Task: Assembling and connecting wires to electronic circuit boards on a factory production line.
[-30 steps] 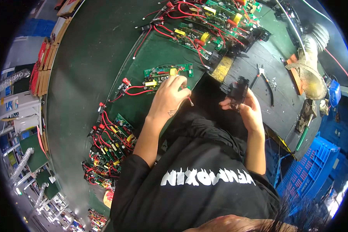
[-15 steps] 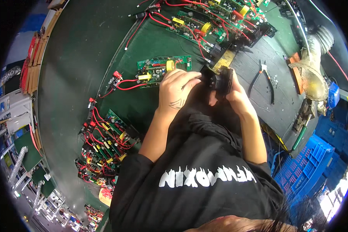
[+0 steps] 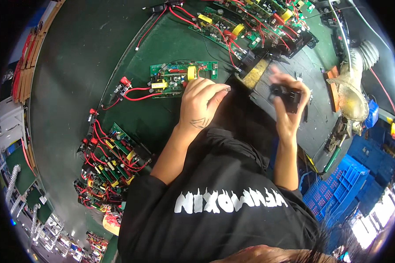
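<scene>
My left hand is closed, its thumb and forefinger pinched together. A tiny greyish thing shows at the fingertips, too small to name. Just beyond the hand lies a green circuit board with a yellow coil and two red wires, which lead to a small part with red terminals. My right hand is raised over the dark work surface, its fingers wrapped round a black plastic part. Behind that hand lie pliers, mostly hidden.
Wired circuit boards crowd the far side, and more are heaped at the left. To the right stand a flexible duct with a funnel-shaped hood, a wooden block, a green-handled tool and a blue crate.
My right hand has moved right with the black plastic part, away from the left hand and over the pliers. My left hand keeps its pinch in nearly the same place.
</scene>
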A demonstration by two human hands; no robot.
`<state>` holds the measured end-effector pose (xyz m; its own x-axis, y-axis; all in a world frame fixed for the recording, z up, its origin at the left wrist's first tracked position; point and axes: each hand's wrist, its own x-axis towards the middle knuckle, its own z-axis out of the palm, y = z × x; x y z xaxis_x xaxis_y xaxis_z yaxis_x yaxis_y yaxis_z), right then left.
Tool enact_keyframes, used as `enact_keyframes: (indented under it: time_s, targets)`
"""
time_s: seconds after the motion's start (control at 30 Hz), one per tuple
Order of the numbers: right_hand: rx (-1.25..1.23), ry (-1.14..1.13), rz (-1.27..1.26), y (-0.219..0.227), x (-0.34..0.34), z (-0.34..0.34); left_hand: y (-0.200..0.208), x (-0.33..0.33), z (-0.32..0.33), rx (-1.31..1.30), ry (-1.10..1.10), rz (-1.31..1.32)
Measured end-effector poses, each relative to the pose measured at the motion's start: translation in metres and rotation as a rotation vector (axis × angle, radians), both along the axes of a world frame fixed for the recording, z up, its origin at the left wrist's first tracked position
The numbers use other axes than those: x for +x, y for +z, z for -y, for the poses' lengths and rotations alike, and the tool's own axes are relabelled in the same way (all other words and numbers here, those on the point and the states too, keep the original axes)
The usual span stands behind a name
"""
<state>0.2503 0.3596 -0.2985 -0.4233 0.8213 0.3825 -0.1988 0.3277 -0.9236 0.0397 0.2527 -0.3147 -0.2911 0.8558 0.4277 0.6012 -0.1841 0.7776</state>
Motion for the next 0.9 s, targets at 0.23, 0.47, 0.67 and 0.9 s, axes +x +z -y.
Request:
enact_keyframes:
  time_s: [0.23, 0.47, 0.67, 0.9]
  targets:
    - [0.57, -0.459, 0.859, 0.004, 0.03, -0.013, -0.003, -0.003, 0.003, 0.024, -0.021, -0.005]
    - [0.151, -0.622, 0.727, 0.001, 0.06, 0.009, 0.001, -0.003, 0.003, 0.016, -0.015, -0.013]
    - [0.055, -0.522, 0.968, 0.012, 0.079, 0.007, -0.001, -0.003, 0.002, 0.023, -0.023, -0.012]
    - [0.3, -0.31, 1.09, 0.03, 0.069, -0.005, -0.003, -0.004, 0.001, 0.066, -0.021, -0.107]
